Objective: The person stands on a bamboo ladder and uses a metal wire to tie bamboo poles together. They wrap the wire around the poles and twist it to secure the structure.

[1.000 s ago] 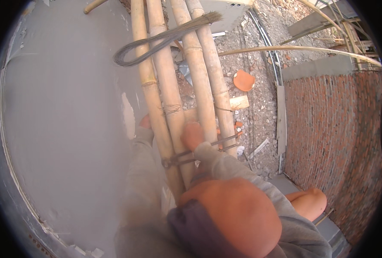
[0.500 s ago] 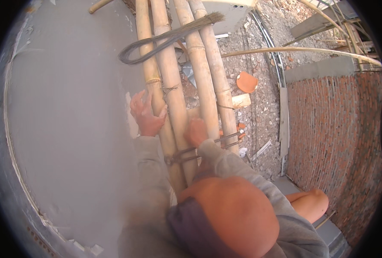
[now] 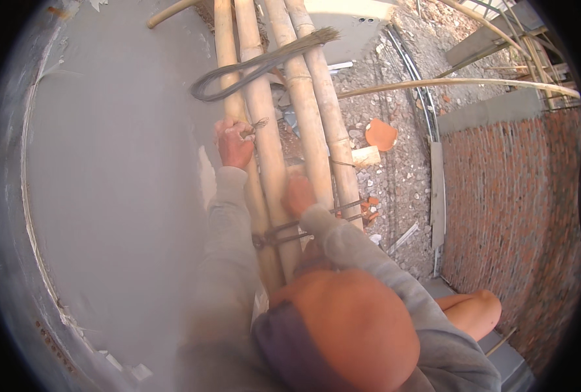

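Observation:
Several bamboo poles lie side by side, running away from me. My left hand is closed at the leftmost pole, its fingers pinched at a thin tie wire whose loose ends stick out beside the thumb. Lower and to the right, my right hand is a blurred fist against the second pole; whatever it holds is hidden. A folded bundle of wire rests across the poles beyond my hands. Dark long-handled pincers lie across the poles nearer me, partly under my right forearm.
A smooth grey cement surface spreads along the left. Rubble ground with an orange tile piece and a wood block lies right of the poles. Farther right stands a brick wall. A thin bamboo strip crosses the back.
My left hand has moved forward along the leftmost pole, and its spread fingers have closed at the tie wire. The right fist stays nearly where it was. The view has shifted slightly.

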A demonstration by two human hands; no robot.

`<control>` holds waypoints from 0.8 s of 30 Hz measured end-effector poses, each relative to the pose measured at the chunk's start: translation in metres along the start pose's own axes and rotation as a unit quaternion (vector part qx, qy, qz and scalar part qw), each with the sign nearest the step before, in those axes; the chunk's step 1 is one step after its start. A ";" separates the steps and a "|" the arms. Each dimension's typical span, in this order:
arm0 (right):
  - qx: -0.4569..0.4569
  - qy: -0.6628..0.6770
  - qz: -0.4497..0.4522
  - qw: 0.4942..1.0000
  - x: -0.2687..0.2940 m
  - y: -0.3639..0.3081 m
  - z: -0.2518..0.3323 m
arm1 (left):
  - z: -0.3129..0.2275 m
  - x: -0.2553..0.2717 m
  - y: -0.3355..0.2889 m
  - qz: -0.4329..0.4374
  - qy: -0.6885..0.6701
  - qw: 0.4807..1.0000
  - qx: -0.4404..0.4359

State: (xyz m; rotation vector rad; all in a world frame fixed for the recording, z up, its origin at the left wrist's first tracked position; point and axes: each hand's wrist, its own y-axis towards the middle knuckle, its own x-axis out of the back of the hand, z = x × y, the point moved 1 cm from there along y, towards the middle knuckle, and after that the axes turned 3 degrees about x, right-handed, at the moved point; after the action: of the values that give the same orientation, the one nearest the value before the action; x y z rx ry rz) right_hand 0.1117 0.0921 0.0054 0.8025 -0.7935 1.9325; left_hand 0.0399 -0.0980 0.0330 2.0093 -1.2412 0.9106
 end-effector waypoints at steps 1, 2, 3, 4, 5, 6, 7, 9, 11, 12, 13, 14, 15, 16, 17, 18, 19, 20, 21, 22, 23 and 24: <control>0.007 -0.012 0.013 1.000 0.001 0.001 0.000 | -0.002 0.007 0.006 0.022 0.020 0.999 -0.019; 0.020 -0.019 0.004 1.000 0.002 0.001 0.001 | -0.006 0.014 0.008 0.047 -0.012 0.998 -0.049; 0.014 -0.018 0.022 0.999 0.003 0.002 0.001 | -0.010 0.022 0.006 0.072 -0.036 0.994 -0.074; 0.013 -0.013 0.020 1.000 0.004 0.002 0.001 | -0.015 0.029 0.002 0.104 -0.047 0.989 -0.095; 0.000 -0.012 0.026 1.000 0.005 0.002 0.001 | -0.020 0.035 -0.005 0.108 -0.045 0.985 -0.129; -0.001 -0.002 0.015 1.000 0.005 0.001 0.001 | -0.024 0.040 -0.018 0.119 -0.028 0.980 -0.158; -0.011 0.005 0.014 1.000 0.005 0.001 0.000 | -0.028 0.045 -0.031 0.114 -0.023 0.973 -0.202; -0.024 0.019 0.018 0.999 0.002 0.000 -0.001 | -0.034 0.046 -0.058 0.118 0.004 0.970 -0.211; -0.023 0.036 0.015 0.999 -0.002 -0.001 -0.004 | -0.036 0.042 -0.083 0.065 0.005 0.976 -0.209; -0.026 0.037 0.021 0.999 -0.005 -0.001 -0.006 | -0.037 0.039 -0.094 0.015 -0.002 0.981 -0.194; -0.022 0.041 0.015 0.999 -0.007 0.000 -0.008 | -0.037 0.035 -0.102 -0.041 -0.012 0.980 -0.192; -0.017 0.042 0.001 0.999 -0.010 0.001 -0.010 | -0.038 0.029 -0.108 -0.042 -0.005 0.986 -0.159; -0.014 0.054 -0.001 0.998 -0.013 0.001 -0.012 | -0.040 0.024 -0.113 -0.049 -0.001 0.989 -0.137; -0.008 0.063 -0.009 0.998 -0.015 0.002 -0.013 | -0.043 0.018 -0.116 -0.062 0.000 0.992 -0.113; -0.011 0.068 -0.002 0.998 -0.016 0.003 -0.014 | -0.049 0.012 -0.118 -0.064 0.005 0.991 -0.119; 0.012 0.073 -0.015 0.997 -0.017 0.004 -0.015 | -0.055 0.006 -0.118 -0.071 0.008 0.990 -0.123; 0.027 0.073 -0.014 0.997 -0.017 0.004 -0.015 | -0.060 0.003 -0.116 -0.078 0.011 0.989 -0.127; 0.031 0.072 -0.010 0.997 -0.017 0.003 -0.015 | -0.062 0.003 -0.111 -0.105 -0.019 0.990 -0.094; 0.031 0.063 -0.013 0.997 -0.016 0.003 -0.015 | -0.064 0.004 -0.104 -0.132 -0.049 0.988 -0.062; 0.020 0.053 -0.012 0.998 -0.015 0.001 -0.014 | -0.065 0.004 -0.096 -0.158 -0.080 0.983 -0.043; 0.007 0.043 -0.010 0.999 -0.013 -0.001 -0.013 | -0.059 0.007 -0.084 -0.178 -0.215 0.955 0.100; 0.018 0.054 -0.015 0.998 -0.011 -0.002 -0.012 | -0.051 0.011 -0.072 -0.185 -0.340 0.888 0.247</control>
State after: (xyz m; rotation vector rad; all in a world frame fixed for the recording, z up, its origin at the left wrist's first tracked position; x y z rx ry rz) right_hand 0.1153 0.0971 -0.0103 0.7214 -0.6813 1.9502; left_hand 0.0969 -0.0365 0.0614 3.0146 -0.9291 0.3393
